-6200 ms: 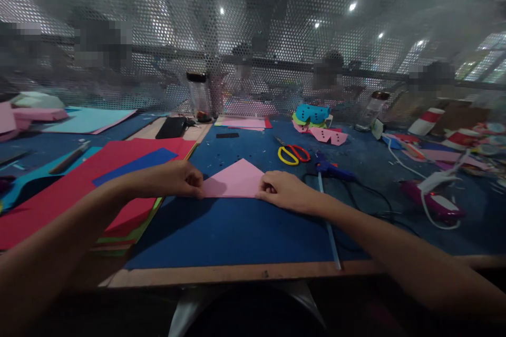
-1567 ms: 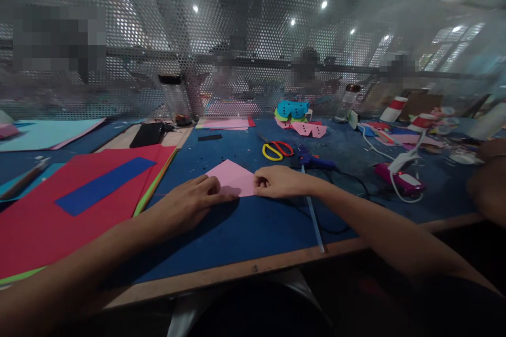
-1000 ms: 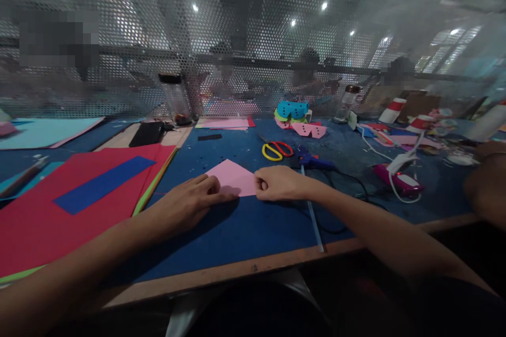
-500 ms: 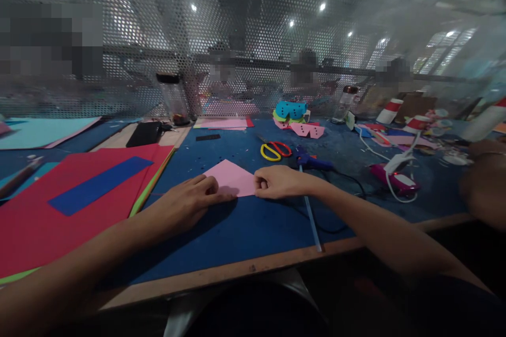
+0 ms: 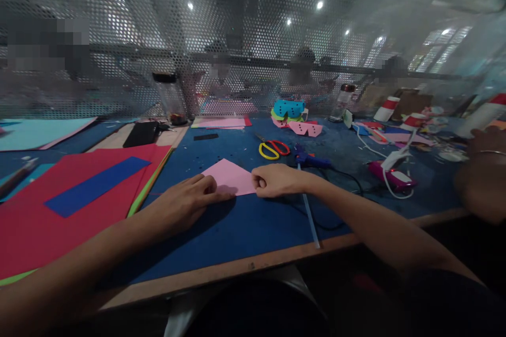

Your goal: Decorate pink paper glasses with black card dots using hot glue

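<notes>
A piece of pink paper (image 5: 228, 176), shaped like a triangle with its point away from me, lies on the blue tabletop. My left hand (image 5: 193, 196) presses on its left corner, thumb along the near edge and the other fingers curled. On the right corner, my right hand (image 5: 274, 180) is closed with the fingertips gripping the paper. Beyond my right hand lie scissors (image 5: 272, 148) with one yellow and one red handle. A blue glue gun (image 5: 311, 158) rests beside them, and a clear glue stick (image 5: 310, 220) sticks out toward the table edge.
Red sheets (image 5: 95, 168) with a blue strip (image 5: 97, 185) on top lie at left. A black wallet-like case (image 5: 141, 134) and a glass bottle (image 5: 169, 99) stand farther back. Cut paper shapes (image 5: 289, 109) sit behind the scissors. A magenta device (image 5: 391, 176) and another person's hand (image 5: 488, 152) are at right.
The view has shifted slightly. Both my hands stay at the corners of the pink paper with almost no movement. The other person's hand at the far right has come up into clearer view.
</notes>
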Available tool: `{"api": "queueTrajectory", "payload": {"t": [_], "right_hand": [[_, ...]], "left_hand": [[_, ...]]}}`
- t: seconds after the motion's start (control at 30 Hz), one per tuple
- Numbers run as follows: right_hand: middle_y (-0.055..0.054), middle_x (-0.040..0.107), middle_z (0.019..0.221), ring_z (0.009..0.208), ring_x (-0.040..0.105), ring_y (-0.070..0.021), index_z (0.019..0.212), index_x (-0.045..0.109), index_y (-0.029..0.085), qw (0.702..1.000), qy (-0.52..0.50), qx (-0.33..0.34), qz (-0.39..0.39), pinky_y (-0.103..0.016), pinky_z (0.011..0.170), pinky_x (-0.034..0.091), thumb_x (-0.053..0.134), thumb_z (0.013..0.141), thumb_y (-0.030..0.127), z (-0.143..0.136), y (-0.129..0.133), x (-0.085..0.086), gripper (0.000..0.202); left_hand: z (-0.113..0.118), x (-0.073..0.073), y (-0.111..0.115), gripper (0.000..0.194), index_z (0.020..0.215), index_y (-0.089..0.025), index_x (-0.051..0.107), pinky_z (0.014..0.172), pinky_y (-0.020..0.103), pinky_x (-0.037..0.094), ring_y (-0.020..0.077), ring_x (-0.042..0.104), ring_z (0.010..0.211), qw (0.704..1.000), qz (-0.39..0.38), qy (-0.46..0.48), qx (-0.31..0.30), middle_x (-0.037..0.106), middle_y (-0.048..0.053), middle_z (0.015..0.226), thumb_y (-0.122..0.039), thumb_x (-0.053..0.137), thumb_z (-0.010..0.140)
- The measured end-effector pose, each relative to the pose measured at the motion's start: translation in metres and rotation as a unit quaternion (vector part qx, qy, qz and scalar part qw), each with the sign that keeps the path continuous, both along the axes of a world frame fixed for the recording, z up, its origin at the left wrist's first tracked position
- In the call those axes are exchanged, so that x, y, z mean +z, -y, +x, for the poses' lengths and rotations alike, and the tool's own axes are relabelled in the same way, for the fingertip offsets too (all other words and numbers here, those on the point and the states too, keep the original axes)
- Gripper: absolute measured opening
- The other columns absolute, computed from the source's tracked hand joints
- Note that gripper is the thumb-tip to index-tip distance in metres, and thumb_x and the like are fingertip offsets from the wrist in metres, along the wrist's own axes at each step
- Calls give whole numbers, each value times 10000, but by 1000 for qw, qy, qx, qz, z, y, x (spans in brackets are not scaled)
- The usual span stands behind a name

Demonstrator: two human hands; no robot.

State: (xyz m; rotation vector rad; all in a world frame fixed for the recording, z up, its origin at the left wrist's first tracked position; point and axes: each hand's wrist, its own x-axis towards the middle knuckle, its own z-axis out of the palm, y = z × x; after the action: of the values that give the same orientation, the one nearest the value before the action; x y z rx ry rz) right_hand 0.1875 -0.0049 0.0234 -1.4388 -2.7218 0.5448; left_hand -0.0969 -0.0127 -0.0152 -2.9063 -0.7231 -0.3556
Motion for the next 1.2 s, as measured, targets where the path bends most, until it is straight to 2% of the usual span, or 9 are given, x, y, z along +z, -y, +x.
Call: {"api": "queueTrajectory", "payload": {"t": [0.3, 0.5, 0.73, 0.93, 1.07, 1.2], "right_hand": [[-11, 688, 860, 702, 578, -119, 979, 652, 173, 998, -26, 38, -48, -209, 587, 357, 564, 784, 163, 7, -5, 3, 214], [-36, 688, 923, 745, 561, -115, 1016, 672, 129, 995, -49, 54, -70, -203, 643, 388, 544, 848, 166, 14, -6, 8, 214], [-30, 695, 898, 751, 588, -123, 990, 687, 148, 997, -70, 14, -21, -203, 628, 369, 556, 824, 154, 13, 3, 0, 211], [-24, 699, 890, 750, 596, -131, 986, 678, 174, 996, -87, 25, -16, -218, 623, 360, 596, 835, 212, 16, 3, -5, 176], [-6, 688, 858, 741, 583, -133, 938, 659, 198, 997, -78, 3, 17, -230, 606, 335, 591, 789, 191, 14, 5, -10, 165], [0, 691, 854, 748, 586, -139, 911, 650, 211, 998, -62, -26, 18, -240, 610, 333, 592, 758, 192, 9, 7, -9, 164]], "left_hand": [[-1, 0, 0, 572, 1420, -376, 539, 814, 307, 484, 188, 550, 874, 1000, 0, -7, -1, 562, 52, 969, -60, 421, 959], [0, 1, 1, 555, 1436, -385, 519, 821, 307, 479, 187, 547, 889, 1000, -9, -5, -1, 557, 49, 961, -80, 407, 986], [0, -2, -2, 562, 1446, -397, 504, 830, 302, 483, 175, 553, 881, 1000, -15, 1, 0, 559, 45, 981, -86, 402, 989], [-2, -3, -1, 568, 1440, -399, 511, 813, 300, 477, 180, 552, 880, 1000, -17, -2, 9, 556, 48, 991, -82, 400, 981], [-3, -5, -2, 564, 1448, -406, 500, 812, 305, 476, 183, 557, 884, 1000, -20, 1, 8, 558, 50, 1012, -97, 407, 986], [-3, -6, -4, 559, 1444, -407, 508, 816, 313, 474, 183, 554, 868, 1000, -10, 5, 4, 561, 51, 1002, -100, 406, 988]]}}
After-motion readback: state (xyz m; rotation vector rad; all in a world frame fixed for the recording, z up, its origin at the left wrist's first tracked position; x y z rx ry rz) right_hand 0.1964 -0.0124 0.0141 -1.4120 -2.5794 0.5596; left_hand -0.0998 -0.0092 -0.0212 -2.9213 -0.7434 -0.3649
